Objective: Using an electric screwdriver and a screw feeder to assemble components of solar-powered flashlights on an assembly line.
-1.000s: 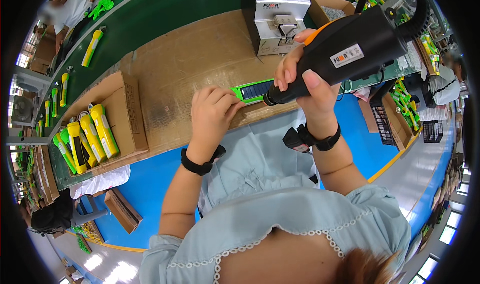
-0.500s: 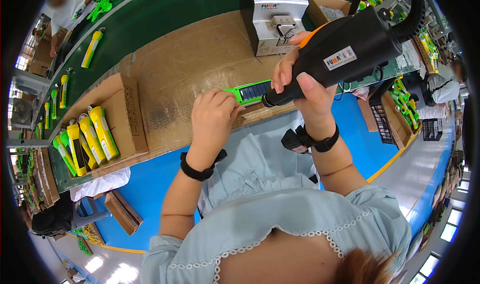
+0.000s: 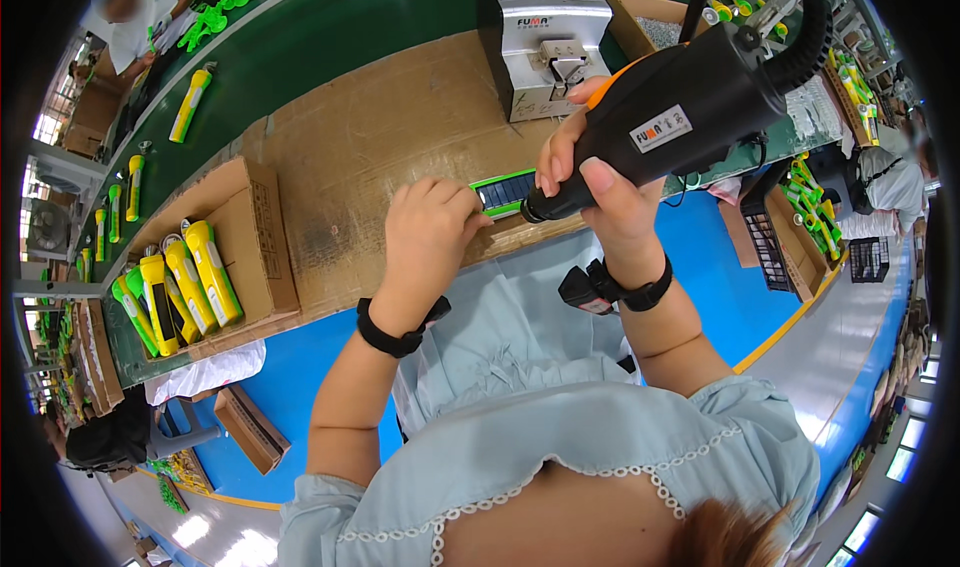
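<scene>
My right hand (image 3: 622, 205) is wrapped round a large black electric screwdriver (image 3: 715, 87) with an orange strip. Its narrow tip slants down to the near edge of a green flashlight (image 3: 508, 210) with a dark solar panel on top; whether the tip touches it, or a screw, cannot be seen. My left hand (image 3: 428, 237) has its fingers curled and pressed together over the left end of that flashlight, hiding this end. The flashlight lies near the front edge of a brown cardboard sheet (image 3: 370, 137) on the green bench.
At the left, a cardboard box (image 3: 262, 237) holds several yellow-and-green flashlights (image 3: 212, 267). More flashlights (image 3: 192, 102) lie along the far left. A grey metal machine (image 3: 550, 42) stands behind the screwdriver, beside a box of small metal parts (image 3: 660, 32). Another person (image 3: 150, 17) is at the far left.
My left fingers now cover the flashlight's left end, which showed before. The screwdriver and my right hand have shifted slightly left. The whole view has moved a little.
</scene>
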`<state>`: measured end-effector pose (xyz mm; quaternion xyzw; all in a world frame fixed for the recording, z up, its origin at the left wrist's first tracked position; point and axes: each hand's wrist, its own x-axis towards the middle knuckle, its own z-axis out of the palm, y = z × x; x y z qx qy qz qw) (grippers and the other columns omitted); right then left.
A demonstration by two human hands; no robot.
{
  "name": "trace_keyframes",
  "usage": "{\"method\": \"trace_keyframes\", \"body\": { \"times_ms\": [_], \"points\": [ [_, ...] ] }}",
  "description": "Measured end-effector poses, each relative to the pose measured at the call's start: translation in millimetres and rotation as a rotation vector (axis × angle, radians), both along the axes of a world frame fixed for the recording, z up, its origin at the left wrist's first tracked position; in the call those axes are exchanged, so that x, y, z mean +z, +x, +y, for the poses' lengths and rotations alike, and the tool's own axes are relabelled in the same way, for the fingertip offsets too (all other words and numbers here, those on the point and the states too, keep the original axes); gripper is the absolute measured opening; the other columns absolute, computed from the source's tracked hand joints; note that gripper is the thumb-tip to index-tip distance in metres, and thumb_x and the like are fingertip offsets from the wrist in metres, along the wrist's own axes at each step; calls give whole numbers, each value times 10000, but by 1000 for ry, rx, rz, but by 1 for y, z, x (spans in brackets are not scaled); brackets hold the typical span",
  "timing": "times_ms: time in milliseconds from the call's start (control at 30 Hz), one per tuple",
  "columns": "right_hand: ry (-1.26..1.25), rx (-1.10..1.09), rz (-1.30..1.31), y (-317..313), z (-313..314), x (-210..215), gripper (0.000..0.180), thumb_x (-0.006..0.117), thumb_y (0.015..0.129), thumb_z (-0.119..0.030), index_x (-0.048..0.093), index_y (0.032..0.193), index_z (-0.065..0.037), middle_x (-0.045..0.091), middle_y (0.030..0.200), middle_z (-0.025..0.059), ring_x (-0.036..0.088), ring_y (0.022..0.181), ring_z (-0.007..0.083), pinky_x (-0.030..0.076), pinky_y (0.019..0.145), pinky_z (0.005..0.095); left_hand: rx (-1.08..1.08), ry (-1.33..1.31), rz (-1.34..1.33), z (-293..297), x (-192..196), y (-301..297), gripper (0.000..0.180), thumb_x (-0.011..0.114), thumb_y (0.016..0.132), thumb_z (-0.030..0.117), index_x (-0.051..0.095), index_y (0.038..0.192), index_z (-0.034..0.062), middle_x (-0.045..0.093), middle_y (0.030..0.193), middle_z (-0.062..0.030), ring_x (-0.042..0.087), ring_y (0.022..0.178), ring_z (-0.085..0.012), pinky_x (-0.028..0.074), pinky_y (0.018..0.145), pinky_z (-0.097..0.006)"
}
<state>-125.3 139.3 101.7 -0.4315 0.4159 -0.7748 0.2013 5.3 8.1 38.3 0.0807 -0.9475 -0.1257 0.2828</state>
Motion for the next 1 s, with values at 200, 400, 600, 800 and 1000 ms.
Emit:
{"method": "trace_keyframes", "body": {
  "times_ms": [200, 400, 600, 800, 1000],
  "points": [
    [-89, 38, -43, 8, -17, 0, 588, 652, 811, -229, 355, 1250, 26, 533, 725, 100, 559, 624, 212, 478, 594, 325, -30, 78, -54, -6, -6, 3, 507, 803, 590, 272, 592, 1012, 87, 593, 940, -81, 552, 890, -288, 424, 748, -380],
    [-180, 82, -62, 15, -37, -19, 474, 590, 796, 49, 378, 1219, 71, 573, 745, 95, 574, 639, 135, 480, 600, 263, -52, 123, -33, -3, -30, 0, 650, 814, 585, 280, 532, 1128, 59, 571, 1011, -111, 538, 961, -300, 408, 822, -399],
    [-99, 0, 97, 19, -41, -26, 488, 587, 756, 95, 393, 1201, 43, 577, 908, 127, 582, 697, 119, 493, 623, 247, -53, 172, -6, -4, -31, 1, 573, 811, 591, 249, 543, 1057, 50, 543, 974, -114, 530, 953, -302, 410, 833, -390],
    [13, -87, 163, 34, -46, -22, 382, 510, 822, 51, 375, 1178, 23, 554, 743, 81, 561, 646, 153, 481, 622, 286, -119, 229, -66, -16, -34, 1, 452, 758, 615, 123, 521, 979, -2, 516, 952, -171, 518, 935, -343, 433, 805, -410],
    [29, -73, 105, 39, -49, -16, 393, 542, 780, 90, 437, 1153, 24, 579, 764, 60, 571, 665, 115, 480, 625, 259, -68, 88, -153, -17, -34, 3, 415, 700, 609, 114, 519, 944, -51, 516, 942, -215, 529, 906, -361, 451, 790, -423]
  ]
}}
